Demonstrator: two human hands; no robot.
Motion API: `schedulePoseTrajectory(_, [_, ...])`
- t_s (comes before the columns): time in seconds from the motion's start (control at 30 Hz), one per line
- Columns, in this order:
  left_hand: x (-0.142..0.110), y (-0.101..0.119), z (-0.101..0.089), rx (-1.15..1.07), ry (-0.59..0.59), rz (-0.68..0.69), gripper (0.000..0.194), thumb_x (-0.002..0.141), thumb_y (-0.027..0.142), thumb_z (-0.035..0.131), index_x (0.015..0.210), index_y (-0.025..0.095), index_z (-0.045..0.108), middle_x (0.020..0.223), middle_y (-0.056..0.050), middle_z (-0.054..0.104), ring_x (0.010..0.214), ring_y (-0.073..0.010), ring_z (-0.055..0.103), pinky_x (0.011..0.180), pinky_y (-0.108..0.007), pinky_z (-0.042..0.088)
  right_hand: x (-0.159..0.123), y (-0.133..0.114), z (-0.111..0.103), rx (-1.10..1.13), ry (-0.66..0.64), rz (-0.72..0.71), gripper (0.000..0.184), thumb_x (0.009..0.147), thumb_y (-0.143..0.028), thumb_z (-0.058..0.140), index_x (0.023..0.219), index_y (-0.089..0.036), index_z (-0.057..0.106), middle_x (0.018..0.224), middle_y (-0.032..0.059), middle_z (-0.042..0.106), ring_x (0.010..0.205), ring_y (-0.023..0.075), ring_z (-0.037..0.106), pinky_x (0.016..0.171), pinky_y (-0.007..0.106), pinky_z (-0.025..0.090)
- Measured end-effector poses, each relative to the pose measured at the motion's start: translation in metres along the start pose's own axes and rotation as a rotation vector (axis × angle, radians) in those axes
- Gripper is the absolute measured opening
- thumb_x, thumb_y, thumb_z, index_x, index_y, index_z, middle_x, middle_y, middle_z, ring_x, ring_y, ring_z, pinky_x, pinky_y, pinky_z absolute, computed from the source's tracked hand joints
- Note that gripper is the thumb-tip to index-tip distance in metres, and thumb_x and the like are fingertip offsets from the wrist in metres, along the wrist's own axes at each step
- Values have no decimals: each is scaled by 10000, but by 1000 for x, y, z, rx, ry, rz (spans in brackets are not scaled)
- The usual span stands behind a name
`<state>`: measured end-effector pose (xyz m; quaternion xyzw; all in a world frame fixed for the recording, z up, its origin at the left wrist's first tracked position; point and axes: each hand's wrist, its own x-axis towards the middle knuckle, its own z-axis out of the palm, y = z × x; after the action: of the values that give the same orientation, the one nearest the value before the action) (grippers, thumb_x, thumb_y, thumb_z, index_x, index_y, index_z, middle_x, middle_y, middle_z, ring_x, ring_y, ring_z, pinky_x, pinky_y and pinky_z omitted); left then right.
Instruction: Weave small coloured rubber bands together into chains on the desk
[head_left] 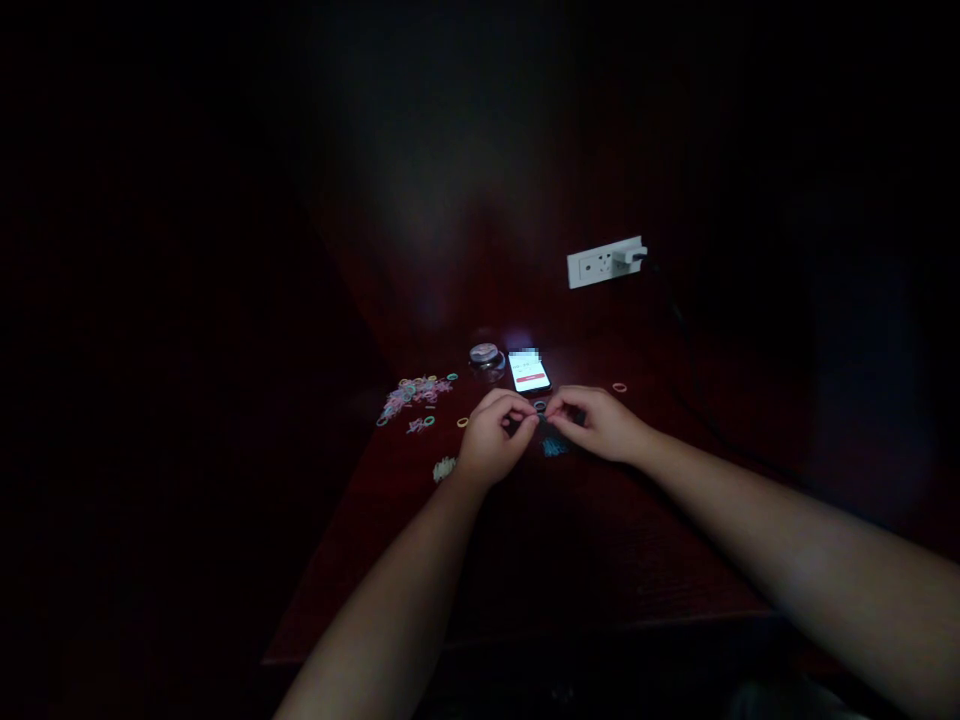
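Over the dark red table, the fingertips of my left hand [498,432] and my right hand [592,420] almost meet, both closed in a pinch. A tiny dark bit shows between them, too small to name. Just beyond the fingertips lies a blue hair tie [540,406]. Beneath my right hand is a small pile of blue hair ties [555,447]. Pale yellowish hair ties [444,469] sit in a heap beside my left wrist, partly hidden by it. A yellow hair tie [463,422] is left of my left hand.
A mixed pile of colourful hair ties [416,393] spreads at the left, with a smaller pink cluster [416,426] nearer. Behind my hands stand a lidded clear jar [487,362] and a lit phone [529,371]. A pink hair tie [619,387] lies right; a wall socket [606,263] holds a plug.
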<state>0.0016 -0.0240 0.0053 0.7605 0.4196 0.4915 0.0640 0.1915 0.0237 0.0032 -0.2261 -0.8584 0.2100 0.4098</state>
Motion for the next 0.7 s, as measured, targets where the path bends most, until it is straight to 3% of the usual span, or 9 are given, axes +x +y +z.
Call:
schedulePoseTrajectory(0.4, [0,-1,0,1,3,2,91,813,162,627,883,172,684,924,-53,629,780,-124,587,663,-250,482,0,2,2,83,-31,22,169,746,-199,665,902,-149,627,778,43,611,685,142,583,644,270,507])
schedulePoseTrajectory(0.7, [0,-1,2,-8,0,12,113,810,159,629,895,176,701,914,-58,643,787,-129,604,656,-254,499,1,-2,2,88,-33,3,102,789,-234,641,856,-158,648,777,43,606,677,138,587,646,270,502])
